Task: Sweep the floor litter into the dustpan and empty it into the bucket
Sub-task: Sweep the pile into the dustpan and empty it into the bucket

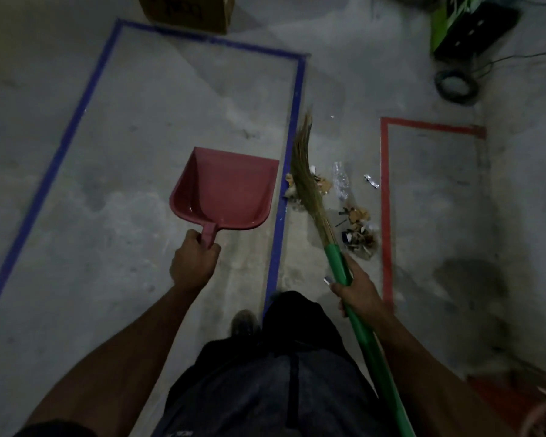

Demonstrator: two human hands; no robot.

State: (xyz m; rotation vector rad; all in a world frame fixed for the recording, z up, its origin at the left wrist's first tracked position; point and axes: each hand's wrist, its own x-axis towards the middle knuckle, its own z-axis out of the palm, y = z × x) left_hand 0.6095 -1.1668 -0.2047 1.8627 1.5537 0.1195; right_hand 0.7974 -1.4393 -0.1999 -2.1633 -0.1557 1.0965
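My left hand [193,263] gripped the light, stiff dustpan [226,190] by its short handle; my right hand [356,290] clamped the broom [309,184] low on its green shaft. The litter [355,222], light scraps, lay on the floor beside the soft bristles.

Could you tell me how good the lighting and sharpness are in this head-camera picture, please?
Head view: dim and murky, corners darkening; the wide lens bows the blue tape lines; broom bristles and litter look soft, and the cardboard box is blurred; no glare, only a faint sheen inside the dustpan.
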